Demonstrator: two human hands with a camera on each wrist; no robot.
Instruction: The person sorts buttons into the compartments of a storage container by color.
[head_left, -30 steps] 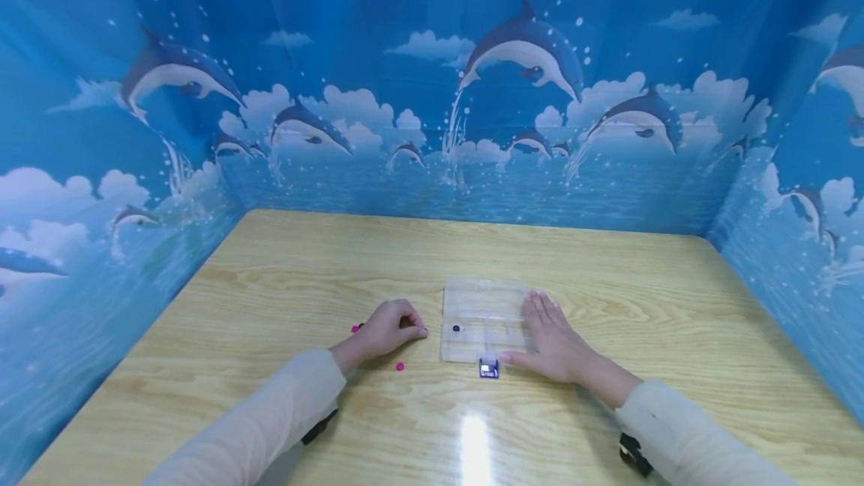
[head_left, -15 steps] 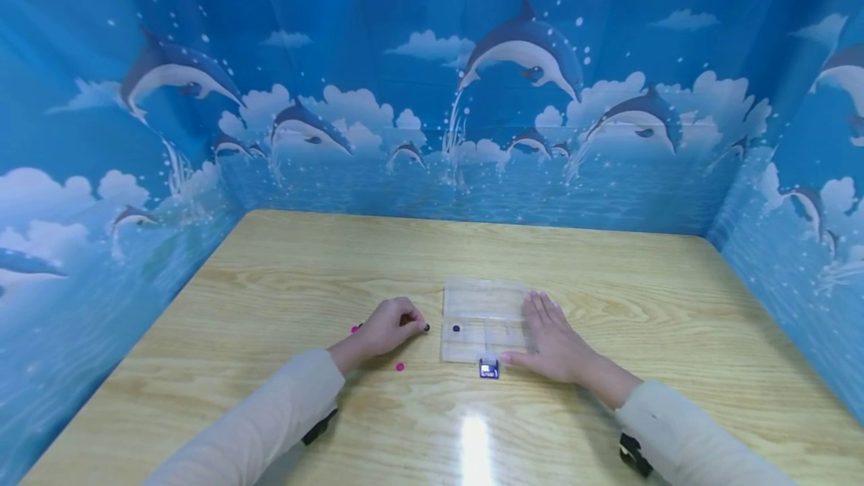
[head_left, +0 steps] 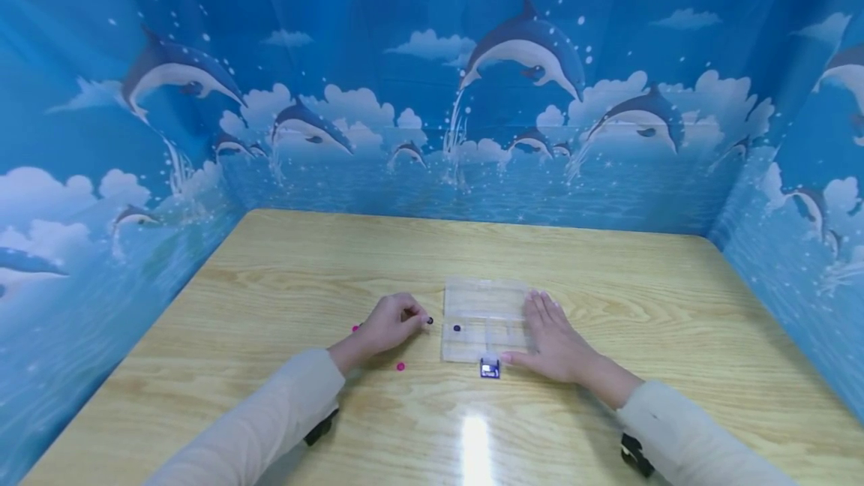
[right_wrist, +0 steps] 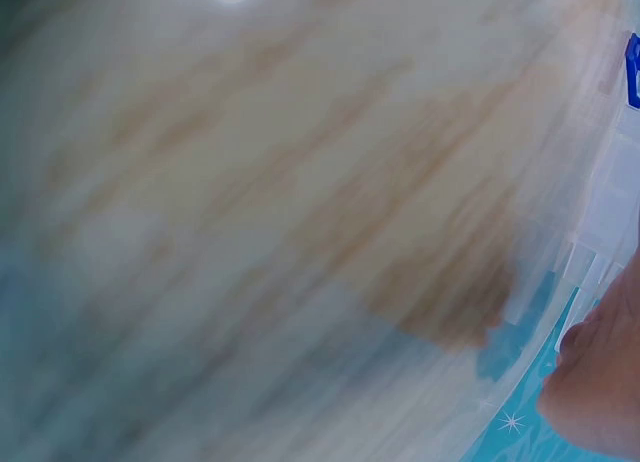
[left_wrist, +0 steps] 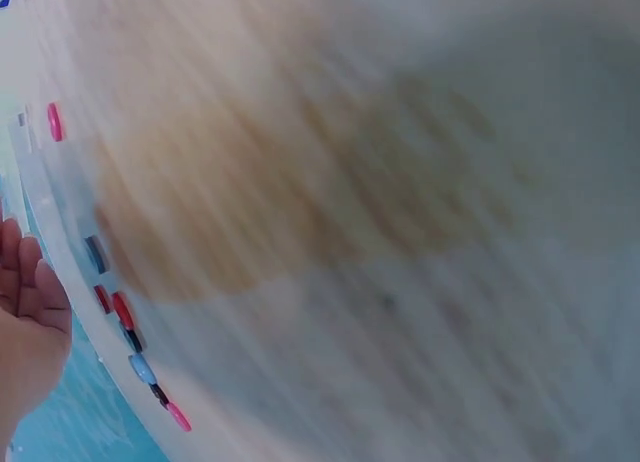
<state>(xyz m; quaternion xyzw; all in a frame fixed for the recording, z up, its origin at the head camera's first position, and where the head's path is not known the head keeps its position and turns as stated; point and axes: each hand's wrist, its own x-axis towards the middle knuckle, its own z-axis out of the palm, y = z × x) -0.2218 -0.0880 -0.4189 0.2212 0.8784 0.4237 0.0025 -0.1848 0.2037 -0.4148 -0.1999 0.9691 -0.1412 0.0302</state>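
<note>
My left hand (head_left: 393,323) pinches a small dark disc (head_left: 430,320) between thumb and fingertip, just left of a clear plastic box (head_left: 466,352). The box lies with its lid (head_left: 484,292) folded back and a blue latch (head_left: 490,368) at its front. Another dark disc (head_left: 457,328) sits in its left compartment. My right hand (head_left: 556,342) rests with straight fingers along the box's right side, thumb near the latch. In the left wrist view my left hand shows only partly at the left edge; in the right wrist view the right hand appears at the lower right.
A pink disc (head_left: 400,367) lies on the wooden table (head_left: 324,265) in front of the left hand. A second pink disc (head_left: 355,328) shows behind the left wrist. Several coloured discs (left_wrist: 122,310) line up in the left wrist view. A dolphin-print curtain (head_left: 432,171) surrounds the table.
My left hand has shifted slightly up and right toward the box, and the dark disc at its fingertips shows more clearly. The right hand and the box have stayed put.
</note>
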